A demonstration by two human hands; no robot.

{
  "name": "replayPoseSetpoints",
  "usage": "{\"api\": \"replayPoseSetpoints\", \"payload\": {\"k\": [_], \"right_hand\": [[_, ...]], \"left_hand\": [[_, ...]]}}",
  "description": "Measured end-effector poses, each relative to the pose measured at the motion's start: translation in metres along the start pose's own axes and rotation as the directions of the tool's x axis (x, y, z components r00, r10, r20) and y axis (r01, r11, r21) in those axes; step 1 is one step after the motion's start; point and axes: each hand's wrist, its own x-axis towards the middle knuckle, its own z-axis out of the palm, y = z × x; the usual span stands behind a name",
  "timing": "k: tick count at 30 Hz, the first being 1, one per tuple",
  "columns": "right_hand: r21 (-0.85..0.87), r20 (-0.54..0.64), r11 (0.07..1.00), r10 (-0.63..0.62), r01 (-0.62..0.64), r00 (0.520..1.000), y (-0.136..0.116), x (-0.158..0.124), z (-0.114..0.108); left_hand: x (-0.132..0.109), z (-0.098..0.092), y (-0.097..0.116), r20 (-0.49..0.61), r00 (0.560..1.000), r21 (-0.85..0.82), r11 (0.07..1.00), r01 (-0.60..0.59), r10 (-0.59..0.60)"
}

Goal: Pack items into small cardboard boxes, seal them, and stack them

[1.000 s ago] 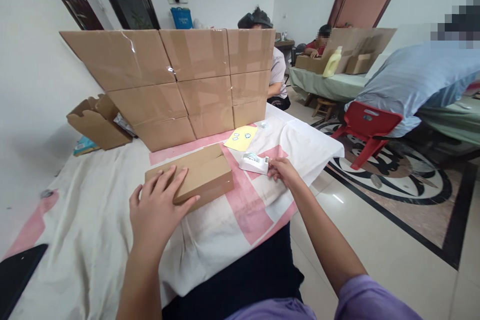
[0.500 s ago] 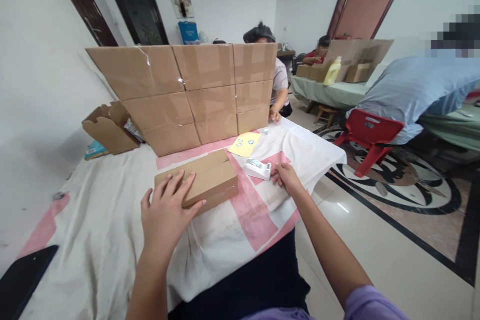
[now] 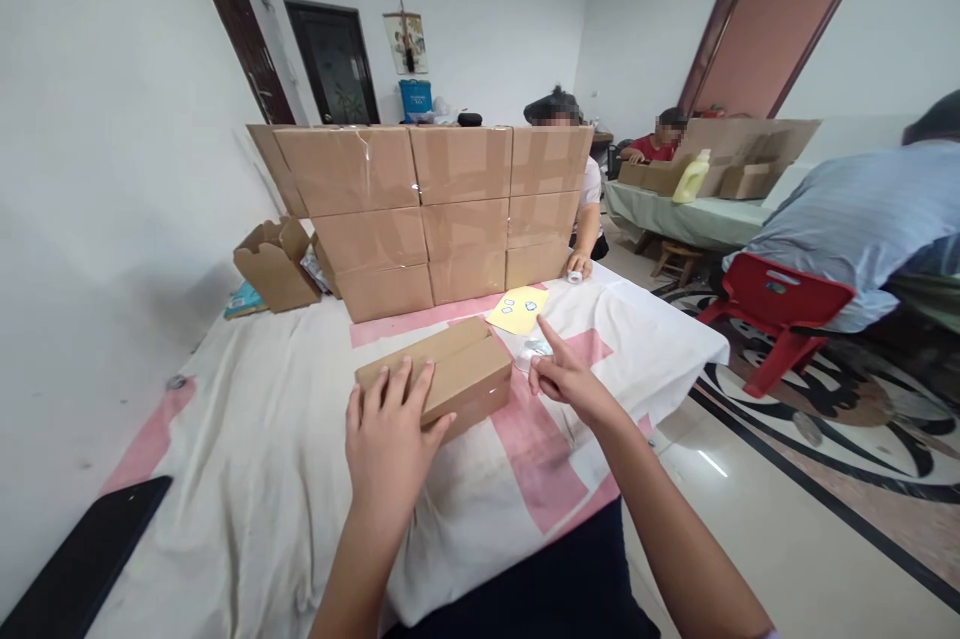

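Note:
A flat brown cardboard box lies on the cloth-covered table in front of me. My left hand rests flat on the box's near end, fingers spread. Just right of the box, my right hand hovers with the index finger raised and the thumb and other fingers curled together; what they pinch, if anything, is too small to see. A white tape dispenser is mostly hidden behind that hand. A yellow sheet with small stickers lies beyond it.
A wall of stacked taped cartons stands across the table's far side, with an open carton to its left. Another person's hand rests at the far right corner. A black object lies near left; a red chair stands on the right.
My view has tilted up and shifted. My right hand has left the tape dispenser and risen beside the box, index finger now up. My left hand stays on the box.

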Motion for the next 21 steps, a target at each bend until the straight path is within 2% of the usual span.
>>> {"api": "replayPoseSetpoints", "payload": {"k": [4,10,15,18,21], "right_hand": [[-0.058,0.086,0.998,-0.003,0.008,0.996,-0.028,0.013,0.025],[-0.143,0.126,0.990,0.015,0.003,0.992,-0.043,0.028,0.048],[-0.286,0.096,0.946,0.191,-0.156,0.977,-0.052,0.044,0.064],[-0.405,0.046,0.877,0.302,-0.258,0.952,-0.059,0.059,0.076],[-0.454,-0.011,0.832,0.351,-0.318,0.936,-0.067,0.077,0.086]], "left_hand": [[0.000,-0.002,0.000,0.024,0.999,-0.040,0.999,0.032,-0.031],[0.000,-0.010,0.011,0.089,0.988,-0.086,0.988,0.130,-0.122],[-0.001,-0.017,0.025,0.155,0.963,-0.118,0.964,0.239,-0.220],[0.000,-0.017,0.027,0.163,0.959,-0.121,0.960,0.251,-0.230],[0.001,-0.017,0.025,0.174,0.959,-0.126,0.960,0.249,-0.226]]}}
